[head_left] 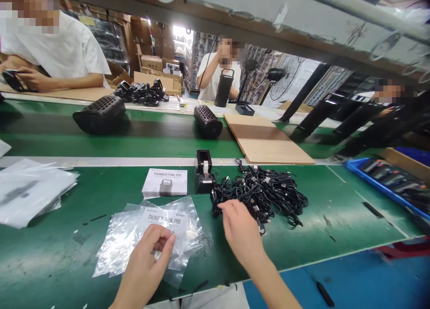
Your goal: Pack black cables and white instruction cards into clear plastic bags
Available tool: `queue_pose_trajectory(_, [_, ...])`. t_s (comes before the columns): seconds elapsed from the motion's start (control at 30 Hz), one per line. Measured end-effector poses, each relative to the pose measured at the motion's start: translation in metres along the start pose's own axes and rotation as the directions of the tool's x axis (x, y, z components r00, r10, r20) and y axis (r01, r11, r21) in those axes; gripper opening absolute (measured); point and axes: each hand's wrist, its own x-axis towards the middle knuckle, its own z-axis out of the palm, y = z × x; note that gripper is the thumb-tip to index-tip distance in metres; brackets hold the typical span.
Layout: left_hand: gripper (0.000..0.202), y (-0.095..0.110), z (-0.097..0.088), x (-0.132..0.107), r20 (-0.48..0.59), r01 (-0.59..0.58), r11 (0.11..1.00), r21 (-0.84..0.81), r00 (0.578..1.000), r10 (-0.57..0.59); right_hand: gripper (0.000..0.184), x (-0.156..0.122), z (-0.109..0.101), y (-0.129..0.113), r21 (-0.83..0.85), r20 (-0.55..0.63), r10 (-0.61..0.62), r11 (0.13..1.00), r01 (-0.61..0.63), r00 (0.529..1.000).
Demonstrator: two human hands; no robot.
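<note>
My left hand [151, 259] is closed, thumb and fingers pinched over a clear plastic bag [117, 242] in a loose, overlapping stack. A leaflet printed "THUNDERTRAIL PRO" [164, 217] lies inside the top bag, partly covered by my fingers. My right hand [242, 233] has its fingers pressed together at the left edge of a tangled pile of black USB cables [268, 190], the fingertips on a black cable [215, 206]. Behind the bags sits a stack of printed leaflets [164, 182]. A black tape dispenser [204, 174] stands between that stack and the cables.
Black speakers [101, 114] [207, 121] lie on the green belt beyond, beside a wooden board [265, 139]. White bags [33, 190] lie at the left, a blue tray [389, 183] at the right. Co-workers sit opposite; one holds a speaker [224, 88]. A shelf [251, 27] hangs overhead.
</note>
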Motion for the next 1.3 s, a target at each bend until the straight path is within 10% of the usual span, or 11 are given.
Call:
queue_pose_trajectory(0.2, [0.022,0.002,0.006,-0.002,0.016,0.000,0.999,0.044,1.000,0.000,0.030,0.045,-0.018,0.031,-0.208,0.136,-0.060,0.974,0.088,0.989])
queue_pose_trajectory(0.5, [0.023,0.002,0.006,-0.001,0.006,-0.011,0.996,0.091,1.000,0.011,0.011,0.068,-0.024,0.064,0.085,0.084,-0.039,0.996,0.032,0.996])
queue_pose_trajectory(0.6, [0.023,0.005,0.007,0.000,0.009,-0.020,0.995,0.095,1.000,0.019,0.026,0.050,-0.026,0.046,0.454,-0.059,0.124,0.887,-0.083,0.991])
queue_pose_trajectory(0.7, [0.022,0.006,0.008,0.002,0.036,-0.002,0.996,0.088,0.999,-0.001,0.026,0.021,-0.019,0.007,0.746,0.212,0.065,0.634,-0.205,0.975])
queue_pose_trajectory(0.8, [0.019,0.005,0.006,0.003,0.053,-0.017,0.998,0.056,0.998,0.014,0.022,-0.003,-0.008,-0.027,0.603,0.413,-0.151,0.785,-0.145,0.898])
queue_pose_trajectory(0.93, [0.019,0.003,0.002,0.002,0.020,-0.011,1.000,0.013,1.000,0.011,0.025,-0.012,-0.003,-0.039,0.322,0.450,-0.052,0.941,-0.108,0.891])
queue_pose_trajectory(1.3, [0.018,0.037,0.000,-0.007,0.004,-0.066,0.998,0.016,0.998,0.065,0.025,0.005,-0.015,-0.067,0.448,0.415,-0.126,0.890,-0.082,0.901])
